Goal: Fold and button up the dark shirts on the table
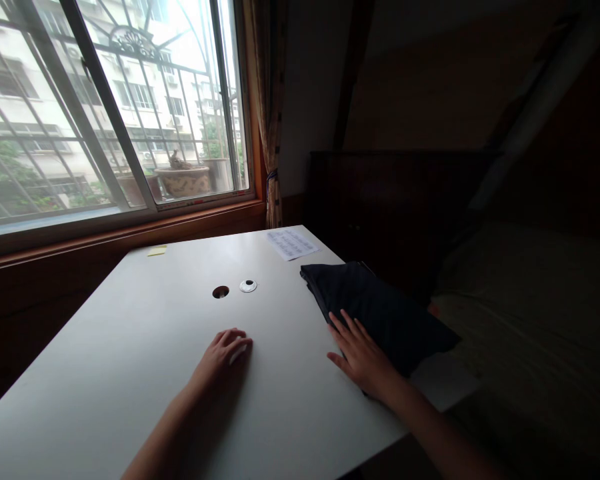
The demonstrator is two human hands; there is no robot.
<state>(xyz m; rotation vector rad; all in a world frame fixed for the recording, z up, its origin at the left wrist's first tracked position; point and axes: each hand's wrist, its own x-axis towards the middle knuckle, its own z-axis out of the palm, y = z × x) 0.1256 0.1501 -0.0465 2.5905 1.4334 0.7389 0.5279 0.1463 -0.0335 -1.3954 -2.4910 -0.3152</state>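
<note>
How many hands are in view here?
2: the left hand over the white tabletop, nearer than the round hole, and the right hand on the dark cloth.

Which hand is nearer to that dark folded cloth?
The right. The right hand is at the left edge of the dark cloth, its fingers over it; the left hand is well apart, over the white table.

A yellow note (157,251) lies near the far left corner of the desk (145,347), a printed sheet (294,244) near the far right; a white disc (247,289) sits beside a round hole (221,292); beyond, a tied curtain (273,127)
</note>
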